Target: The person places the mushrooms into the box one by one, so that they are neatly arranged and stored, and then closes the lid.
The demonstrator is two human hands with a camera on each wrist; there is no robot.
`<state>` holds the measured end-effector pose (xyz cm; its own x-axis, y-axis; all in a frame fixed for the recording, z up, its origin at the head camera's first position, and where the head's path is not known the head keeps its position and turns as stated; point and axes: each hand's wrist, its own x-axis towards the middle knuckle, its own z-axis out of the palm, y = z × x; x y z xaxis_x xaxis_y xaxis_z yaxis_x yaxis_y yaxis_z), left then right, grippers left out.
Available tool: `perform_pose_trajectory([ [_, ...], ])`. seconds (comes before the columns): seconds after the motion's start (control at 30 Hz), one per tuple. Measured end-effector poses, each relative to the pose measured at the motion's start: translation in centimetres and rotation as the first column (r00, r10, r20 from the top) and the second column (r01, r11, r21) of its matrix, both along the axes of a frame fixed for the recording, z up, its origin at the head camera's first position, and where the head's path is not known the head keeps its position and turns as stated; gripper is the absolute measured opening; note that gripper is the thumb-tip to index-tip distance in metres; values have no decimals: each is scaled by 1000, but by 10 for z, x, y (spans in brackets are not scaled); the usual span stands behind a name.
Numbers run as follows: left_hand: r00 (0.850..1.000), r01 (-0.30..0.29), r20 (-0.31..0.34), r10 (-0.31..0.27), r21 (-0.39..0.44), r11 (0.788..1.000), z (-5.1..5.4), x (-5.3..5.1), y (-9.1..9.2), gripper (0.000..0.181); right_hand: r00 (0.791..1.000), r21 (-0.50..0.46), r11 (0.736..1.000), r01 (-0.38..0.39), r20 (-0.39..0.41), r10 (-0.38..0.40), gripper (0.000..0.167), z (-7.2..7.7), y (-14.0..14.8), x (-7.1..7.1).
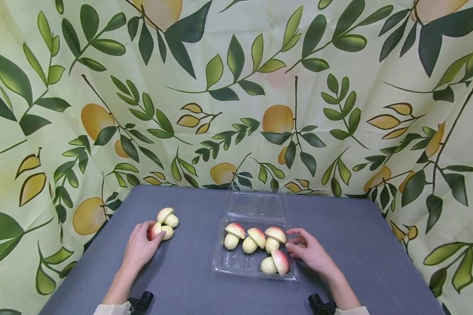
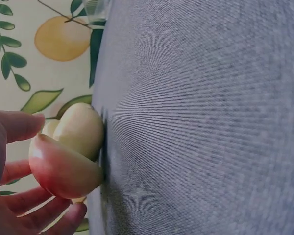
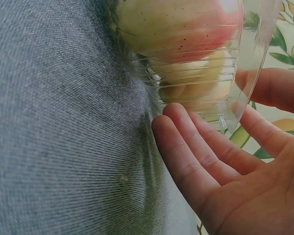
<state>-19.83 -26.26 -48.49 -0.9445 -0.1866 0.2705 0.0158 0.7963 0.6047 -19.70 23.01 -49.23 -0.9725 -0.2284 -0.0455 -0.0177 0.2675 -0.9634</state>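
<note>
Pinched between thumb and fingers of the left grip (image 1: 141,246), at the left side of the table (image 1: 197,249): a red-and-cream mushroom piece (image 1: 167,232). Just beyond it, a second mushroom piece (image 1: 167,217). Well to the right, inside a clear tray (image 1: 236,261) with lid (image 1: 256,204) folded back, four more mushroom pieces (image 1: 250,245). At the tray's right edge, the right grip (image 1: 309,251), relaxed, fingers loosely extended. Behind everything, a leaf-and-fruit-printed cloth (image 1: 236,131).

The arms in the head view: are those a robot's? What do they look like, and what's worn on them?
No, they're a person's. The left grip and right grip are ungloved human hands. An off-white left sleeve and matching right sleeve show at the frame's bottom. Each wrist wears a small black device; I see no cables.
</note>
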Motion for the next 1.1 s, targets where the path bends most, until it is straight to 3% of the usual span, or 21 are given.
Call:
perform_pose_trajectory([
  [0.33, 999, 28, 40, -29, 23, 999, 2, 2, 2, 46, 1000, -17, 1000, -9, 1, 9, 47, 0, 0, 0],
  [1.1, 983, 178, -36, -178, -14, 984, 3, 1, 37, 36, 1000, -11, 1000, -7, 0, 7, 47, 3, -1, 3],
])
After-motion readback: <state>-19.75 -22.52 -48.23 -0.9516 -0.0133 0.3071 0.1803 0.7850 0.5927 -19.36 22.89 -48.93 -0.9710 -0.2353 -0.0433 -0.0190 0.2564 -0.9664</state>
